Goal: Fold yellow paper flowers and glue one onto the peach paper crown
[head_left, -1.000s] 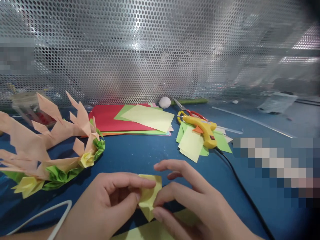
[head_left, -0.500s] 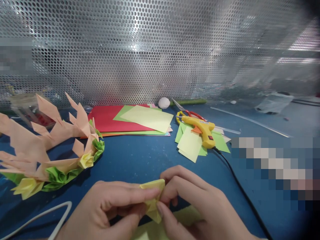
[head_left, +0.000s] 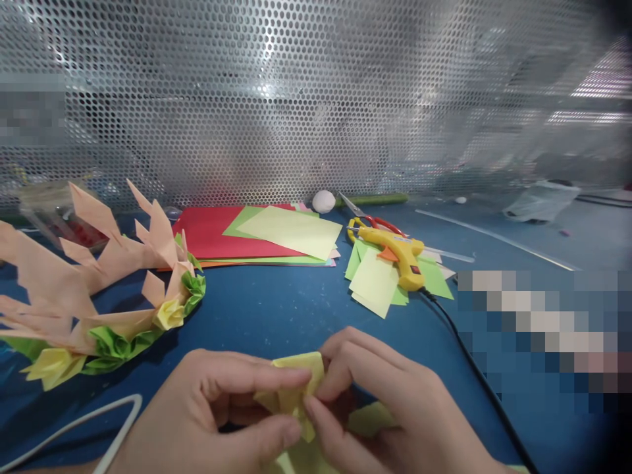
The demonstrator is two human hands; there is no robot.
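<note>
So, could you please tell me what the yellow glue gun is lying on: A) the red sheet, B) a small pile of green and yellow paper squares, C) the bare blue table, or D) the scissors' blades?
B: the glue gun lies across a small pile of green and yellow paper squares, right of the red sheet.

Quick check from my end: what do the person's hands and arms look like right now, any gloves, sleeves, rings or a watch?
Both the left hand and the right hand are bare: no gloves, and no rings show on the visible fingers. No sleeve cuff or watch is in view; the wrists run off the bottom edge, so anything worn further up cannot be seen. Nails look short and unpainted.
</note>
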